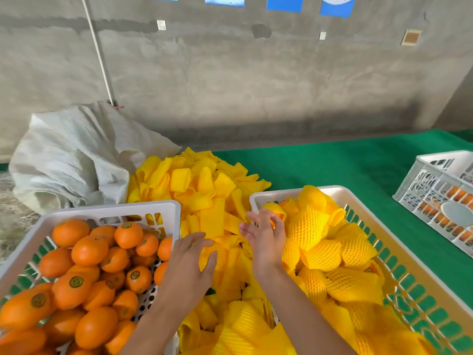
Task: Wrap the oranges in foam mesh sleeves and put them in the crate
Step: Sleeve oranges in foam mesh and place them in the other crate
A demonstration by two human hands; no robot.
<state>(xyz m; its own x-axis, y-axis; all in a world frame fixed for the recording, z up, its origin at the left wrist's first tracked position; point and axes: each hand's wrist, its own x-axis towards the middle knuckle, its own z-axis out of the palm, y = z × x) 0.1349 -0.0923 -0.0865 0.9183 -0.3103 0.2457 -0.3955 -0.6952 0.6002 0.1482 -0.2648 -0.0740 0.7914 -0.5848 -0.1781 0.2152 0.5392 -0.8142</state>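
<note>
Both hands, left (190, 254) and right (266, 235), spread open over loose sleeves (204, 198), holding nothing.

This is a plain fruit-packing shed, shown by the long desk covered in green cloth (358, 170) standing against a bare, rough grey cement wall (230, 85). On the desk sit white perforated plastic crates (107, 210) of loose stickered oranges (89, 249), a heap of yellow foam mesh sleeves (202, 185) beside them, and a crumpled grey woven sack (69, 157) at its far left end.
</note>
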